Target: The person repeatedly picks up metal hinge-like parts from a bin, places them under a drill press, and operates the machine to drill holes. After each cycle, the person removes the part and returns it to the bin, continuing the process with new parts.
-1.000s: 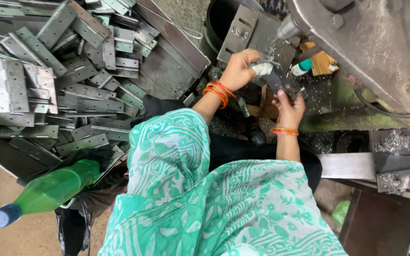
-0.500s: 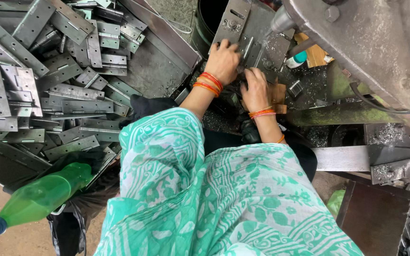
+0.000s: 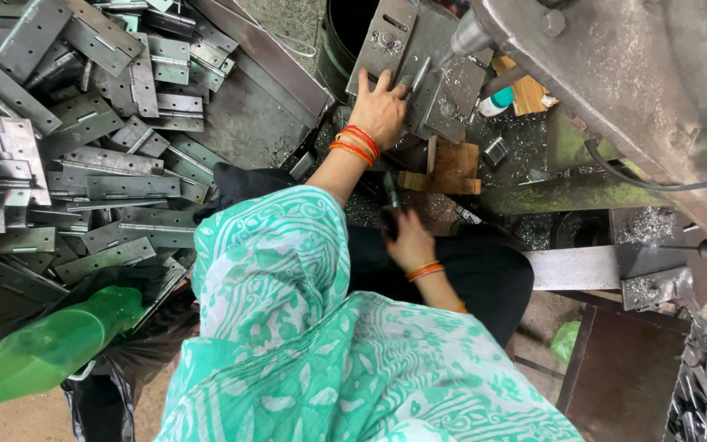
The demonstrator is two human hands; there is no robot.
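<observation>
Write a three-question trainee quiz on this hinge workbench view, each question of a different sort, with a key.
1. True or false: the left hand rests on a metal plate under the machine.
2. Multiple choice: the pile of hinges lies to the person's (A) left, (B) right, (C) behind.
3. Fill in: the right hand is drawn back near the lap and grips a slim dark ____.

Key: 1 true; 2 A; 3 tool (its exact kind cannot be told).
</observation>
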